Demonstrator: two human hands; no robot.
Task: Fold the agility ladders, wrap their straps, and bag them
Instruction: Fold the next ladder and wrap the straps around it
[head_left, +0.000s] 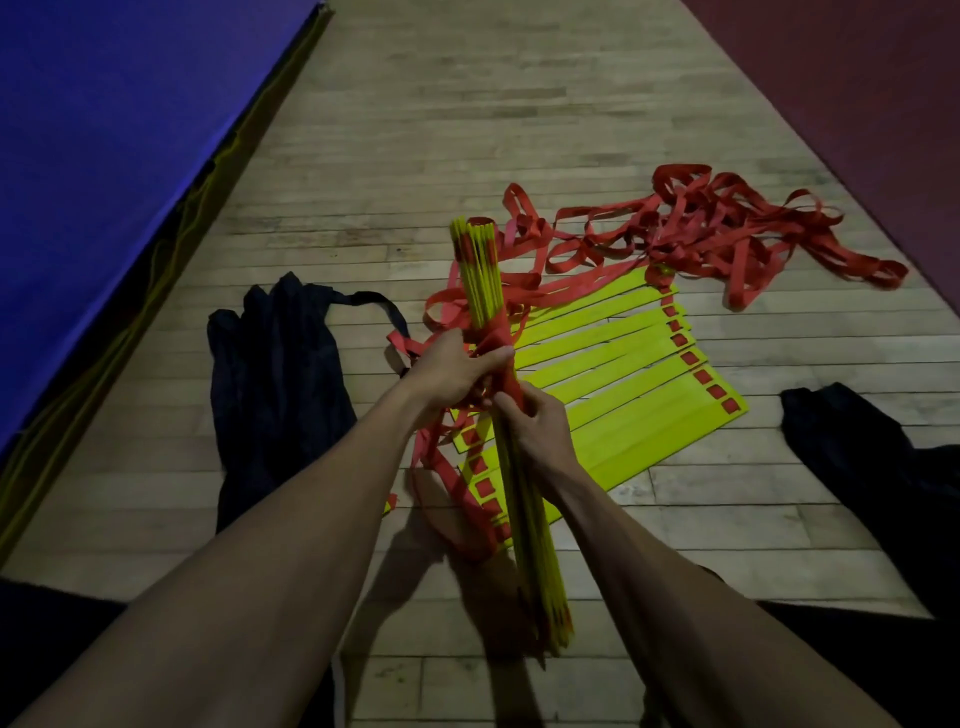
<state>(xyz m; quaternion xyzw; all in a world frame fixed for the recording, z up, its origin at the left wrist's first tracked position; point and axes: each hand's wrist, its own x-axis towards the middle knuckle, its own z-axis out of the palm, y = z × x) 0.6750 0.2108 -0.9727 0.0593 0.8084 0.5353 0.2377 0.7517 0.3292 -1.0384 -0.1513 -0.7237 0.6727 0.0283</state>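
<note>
A bundle of stacked yellow ladder rungs stands tilted in front of me, its lower end near my lap. Red strap is wound around its middle. My left hand grips the bundle at the wrapped strap. Just below, my right hand is closed around the rungs and strap. A second ladder lies fanned flat on the wooden floor behind the bundle, with its loose red straps tangled at the upper right. A dark drawstring bag lies flat on the floor to the left.
A blue mat borders the floor on the left and a dark red mat on the right. Another dark cloth lies at the right edge. Bare wooden floor stretches ahead.
</note>
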